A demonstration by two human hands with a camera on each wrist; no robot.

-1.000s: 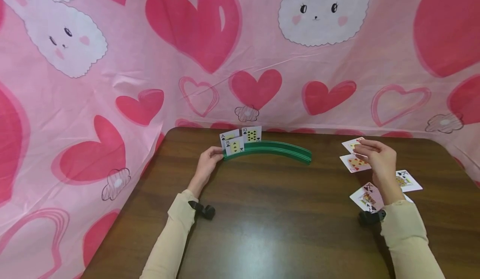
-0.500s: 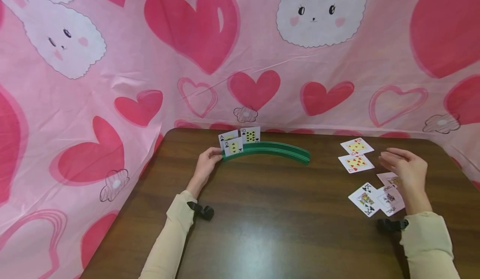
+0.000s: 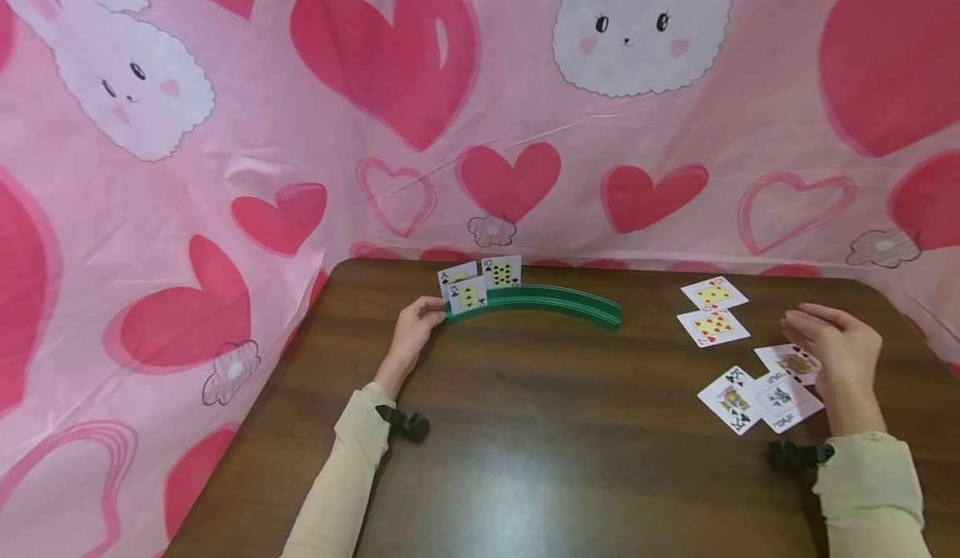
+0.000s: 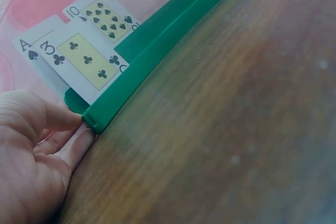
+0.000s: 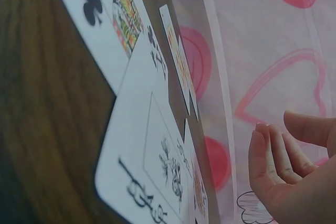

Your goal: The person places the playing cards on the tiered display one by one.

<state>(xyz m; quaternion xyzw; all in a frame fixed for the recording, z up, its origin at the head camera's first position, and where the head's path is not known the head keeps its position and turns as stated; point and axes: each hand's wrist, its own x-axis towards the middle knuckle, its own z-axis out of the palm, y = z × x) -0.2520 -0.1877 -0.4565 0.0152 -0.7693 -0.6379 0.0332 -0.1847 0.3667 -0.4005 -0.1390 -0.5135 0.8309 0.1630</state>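
Observation:
My left hand (image 3: pixel 414 331) pinches the left end of a curved green card holder (image 3: pixel 577 301); the left wrist view shows thumb and fingers at that end. Upright in its slots stand an ace of spades (image 4: pixel 32 60), a three of clubs (image 4: pixel 79 51) and a ten of spades (image 4: pixel 107 20). My right hand (image 3: pixel 843 354) is in the air at the right, fingers loosely bent, holding nothing. Beneath and beside it lie a king of spades (image 3: pixel 786 360), partly covered by the hand, a joker (image 3: pixel 783 404) and a king of clubs (image 3: pixel 731 397), overlapping face up.
Farther back on the right lie a diamonds card (image 3: pixel 711 291) and a seven of hearts (image 3: pixel 714 326), overlapping face up. The brown wooden table (image 3: pixel 510 441) reaches a pink heart-print cloth (image 3: pixel 420 58) behind and at the left.
My right hand has moved right, away from the diamonds and hearts cards, uncovering them and the joker. The left hand stays at the card holder's end.

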